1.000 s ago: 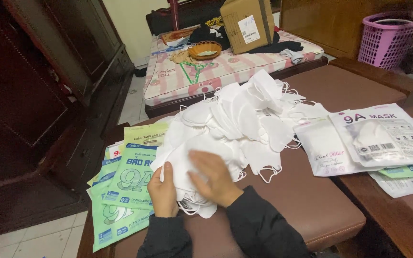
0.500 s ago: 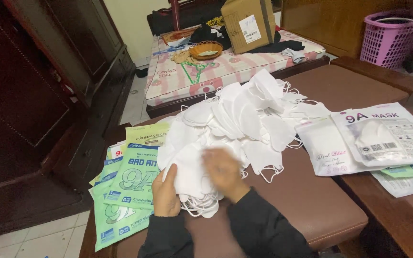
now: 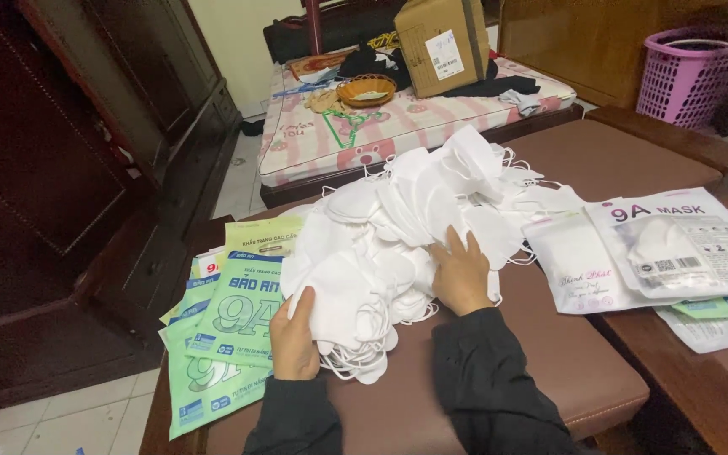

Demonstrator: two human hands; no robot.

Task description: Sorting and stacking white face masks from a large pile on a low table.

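Observation:
A big heap of white face masks [image 3: 414, 219] lies on a brown padded seat [image 3: 549, 371]. My left hand [image 3: 294, 337] grips a small stack of masks [image 3: 343, 307] at the heap's near left edge, thumb on top. My right hand [image 3: 463, 274] rests flat on the heap a little to the right, fingers spread into the masks. Both arms wear dark sleeves.
Green printed mask pouches [image 3: 229, 329] lie fanned at the left of the seat. White filled pouches [image 3: 659, 248] sit on the right. Behind are a pink-covered mattress [image 3: 398, 126] with a cardboard box [image 3: 440, 42] and a small basket [image 3: 366, 88], a purple basket [image 3: 688, 72], and a dark cabinet [image 3: 69, 168].
My right hand has moved from the near stack up and to the right onto the heap. My left hand still holds the stack at the left edge.

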